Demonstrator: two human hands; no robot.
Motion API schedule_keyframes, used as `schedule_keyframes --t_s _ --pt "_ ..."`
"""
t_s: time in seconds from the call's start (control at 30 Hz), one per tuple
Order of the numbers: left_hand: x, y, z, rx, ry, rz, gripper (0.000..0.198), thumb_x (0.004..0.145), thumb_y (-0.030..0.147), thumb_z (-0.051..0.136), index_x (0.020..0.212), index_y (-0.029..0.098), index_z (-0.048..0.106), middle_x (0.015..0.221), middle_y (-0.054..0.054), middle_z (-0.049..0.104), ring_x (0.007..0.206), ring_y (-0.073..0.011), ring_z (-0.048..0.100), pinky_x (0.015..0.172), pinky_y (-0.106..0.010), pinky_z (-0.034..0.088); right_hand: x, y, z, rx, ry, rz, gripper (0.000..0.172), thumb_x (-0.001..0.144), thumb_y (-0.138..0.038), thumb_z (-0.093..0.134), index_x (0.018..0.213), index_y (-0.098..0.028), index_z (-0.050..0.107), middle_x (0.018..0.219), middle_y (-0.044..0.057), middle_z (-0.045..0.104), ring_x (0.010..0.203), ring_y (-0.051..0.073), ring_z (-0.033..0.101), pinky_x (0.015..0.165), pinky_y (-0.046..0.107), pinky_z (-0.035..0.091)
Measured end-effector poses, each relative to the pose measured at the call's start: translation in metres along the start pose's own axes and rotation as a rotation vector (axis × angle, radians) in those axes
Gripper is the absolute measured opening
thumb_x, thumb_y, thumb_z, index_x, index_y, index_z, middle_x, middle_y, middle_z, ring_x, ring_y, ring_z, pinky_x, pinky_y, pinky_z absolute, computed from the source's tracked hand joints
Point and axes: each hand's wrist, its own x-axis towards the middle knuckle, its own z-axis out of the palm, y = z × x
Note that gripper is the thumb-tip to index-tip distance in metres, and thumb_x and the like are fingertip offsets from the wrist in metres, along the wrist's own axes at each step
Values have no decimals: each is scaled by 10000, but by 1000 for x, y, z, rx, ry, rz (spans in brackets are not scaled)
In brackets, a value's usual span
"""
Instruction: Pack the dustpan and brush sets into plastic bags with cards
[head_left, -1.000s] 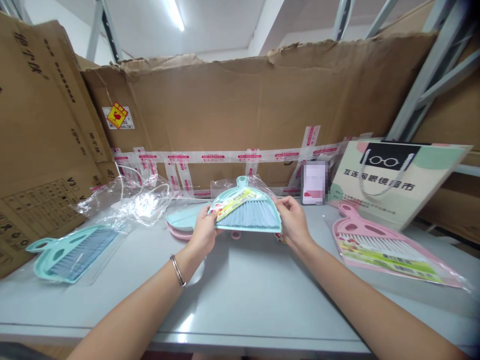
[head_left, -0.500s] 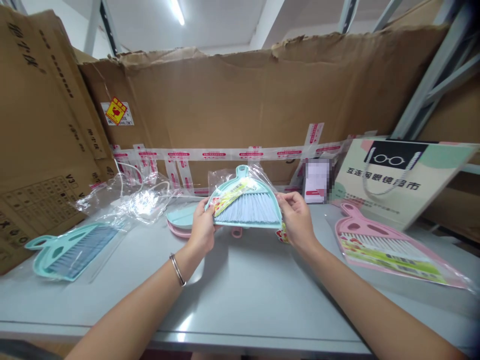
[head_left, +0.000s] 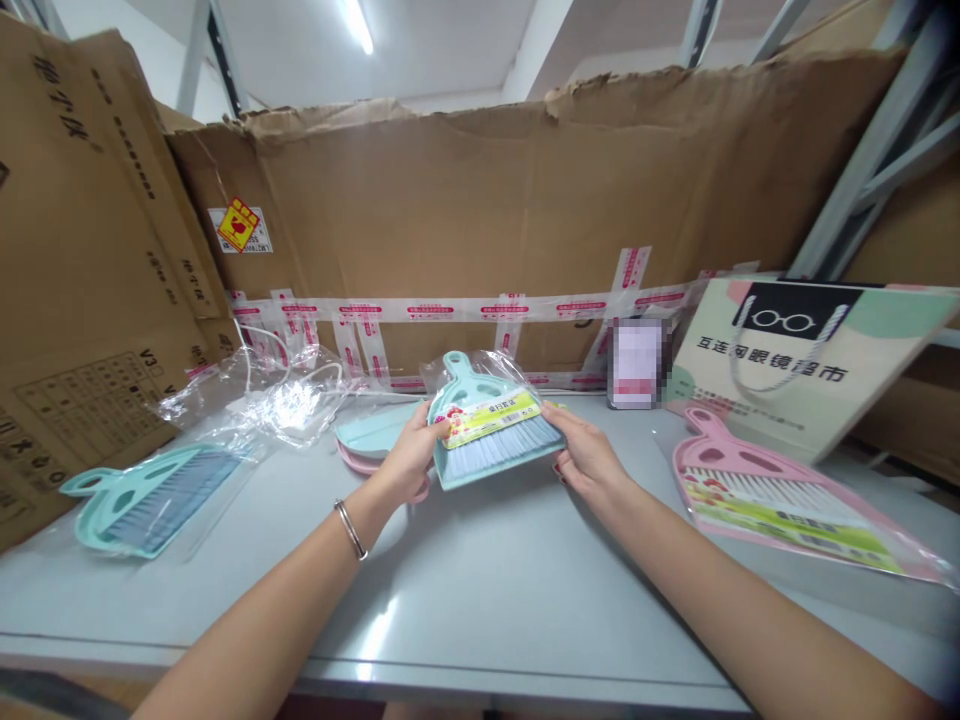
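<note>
Between my hands, above the table, is a mint-green dustpan and brush set [head_left: 495,450] in a clear bag, handle pointing away and tilted left. A yellow-green printed label lies across its bristles. My left hand [head_left: 411,455] grips its left edge, thumb on top. My right hand [head_left: 589,455] pinches the right edge. Behind my left hand a mint dustpan [head_left: 371,430] rests on a pink one [head_left: 356,460], both partly hidden. Another bagged mint set [head_left: 150,505] lies at the left, and a bagged pink set [head_left: 772,490] at the right.
Crumpled clear plastic bags [head_left: 296,395] and a white cable lie at the back left of the grey table [head_left: 465,590]. A phone [head_left: 636,362] stands upright at the back, beside a paper bag [head_left: 802,360]. Large cardboard boxes [head_left: 450,210] wall off the back and left.
The mint set in my hands has turned, its handle swinging left and its front edge dropping. Its label has shifted from slanting over the left side to lying across the bristles.
</note>
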Motion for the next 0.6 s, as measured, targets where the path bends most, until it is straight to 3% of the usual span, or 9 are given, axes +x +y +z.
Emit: schedule_keyframes --t_s 0.17,0.4,0.5,0.6 --pt "3 -3 0 -4 21 28 333 725 183 614 1046 222 532 809 -18 665 622 -145 635 541 -227 490 -1 2 0 -6 4 -23 40 648 -160 690 668 -174 659 695 40 697 713 189 663 601 254 563" --pt "3 3 -3 5 85 -41 299 741 167 605 1026 204 522 682 -1 640 512 -135 606 497 -242 493 -16 -5 11 48 -128 92 62 760 -248 618 784 -190 622 776 38 702 751 184 665 628 270 568" --pt "4 5 -5 23 78 -62 288 732 166 620 1002 199 525 677 -3 644 481 -130 599 458 -229 478 -17 -5 12 -20 -185 201 62 740 -137 615 798 -160 621 751 46 700 673 146 657 587 229 559" --pt "2 7 -5 -1 47 -35 271 701 197 669 944 167 551 682 -36 650 489 -147 610 412 -214 450 -14 -4 10 -74 -163 202 124 706 -54 610 793 -139 633 706 38 694 605 118 640 536 184 541"
